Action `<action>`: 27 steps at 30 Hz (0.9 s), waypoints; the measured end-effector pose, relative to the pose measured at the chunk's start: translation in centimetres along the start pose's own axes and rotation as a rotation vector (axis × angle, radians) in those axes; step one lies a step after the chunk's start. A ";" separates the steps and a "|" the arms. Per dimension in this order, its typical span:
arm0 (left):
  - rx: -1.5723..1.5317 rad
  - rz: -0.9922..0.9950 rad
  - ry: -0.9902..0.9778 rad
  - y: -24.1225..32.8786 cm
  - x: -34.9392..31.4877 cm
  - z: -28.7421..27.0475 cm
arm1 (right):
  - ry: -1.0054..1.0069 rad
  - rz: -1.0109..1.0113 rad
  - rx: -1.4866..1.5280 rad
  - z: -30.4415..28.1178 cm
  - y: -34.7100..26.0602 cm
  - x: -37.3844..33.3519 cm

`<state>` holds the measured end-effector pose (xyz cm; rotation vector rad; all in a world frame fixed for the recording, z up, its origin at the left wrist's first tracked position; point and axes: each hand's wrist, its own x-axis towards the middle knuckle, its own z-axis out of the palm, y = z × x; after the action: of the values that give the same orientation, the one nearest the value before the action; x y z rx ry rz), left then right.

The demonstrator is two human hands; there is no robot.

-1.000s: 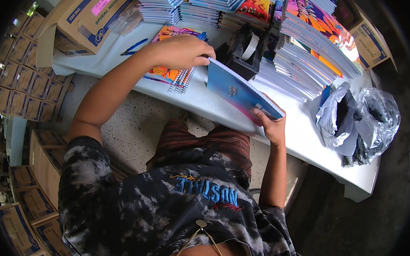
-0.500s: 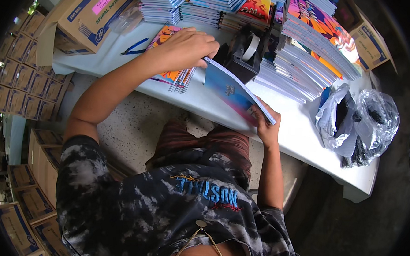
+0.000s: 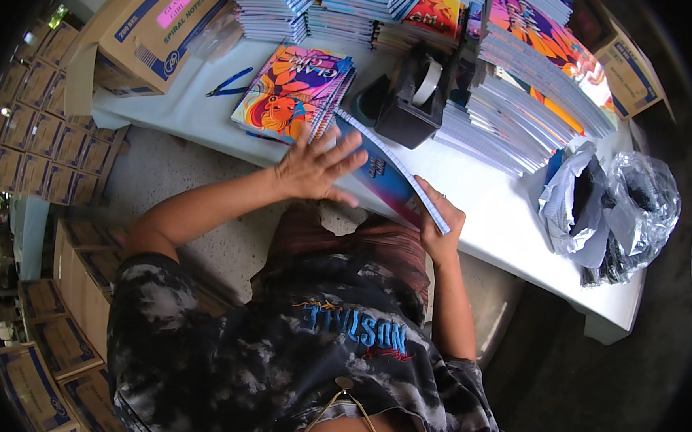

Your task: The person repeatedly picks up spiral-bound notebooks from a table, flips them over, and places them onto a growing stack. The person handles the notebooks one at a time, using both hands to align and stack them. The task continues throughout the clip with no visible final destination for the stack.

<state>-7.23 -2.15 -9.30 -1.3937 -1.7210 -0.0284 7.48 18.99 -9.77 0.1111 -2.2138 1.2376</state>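
My right hand [image 3: 442, 220] grips a thin notebook [image 3: 399, 189] with a blue and pink cover by its near right corner. The notebook is tilted and bowed along its pale edge over the front of the table. In front of its left end is my left hand [image 3: 317, 167], open with fingers spread and slightly blurred; whether it touches the cover I cannot tell. Just beyond the left hand, a small pile of spiral notebooks [image 3: 288, 94] with a bright orange and purple cover lies on the table. Blue-handled pliers [image 3: 231, 87] lie left of that pile.
A black tape dispenser [image 3: 413, 101] stands beyond the notebook. Tall notebook stacks [image 3: 520, 92] fill the table's back and right. Crumpled clear plastic [image 3: 640, 194] lies at the right end of the white table [image 3: 504, 226]. A cardboard box [image 3: 147, 33] stands back left; more cartons [image 3: 58, 135] are piled beyond.
My left hand has let go of the notebook's far left end and come nearer, its fingers spreading. The spiral notebook pile is uncovered. My right hand has shifted slightly left and nearer, still gripping.
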 end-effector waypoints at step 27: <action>-0.257 0.098 0.293 3.8 0.8 -0.7 | -0.065 -0.152 0.063 2.3 -0.2 0.1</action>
<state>-3.77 -0.53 -10.18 -1.5716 -1.4400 -0.3928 6.42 17.04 -10.52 0.3433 -2.1772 1.2353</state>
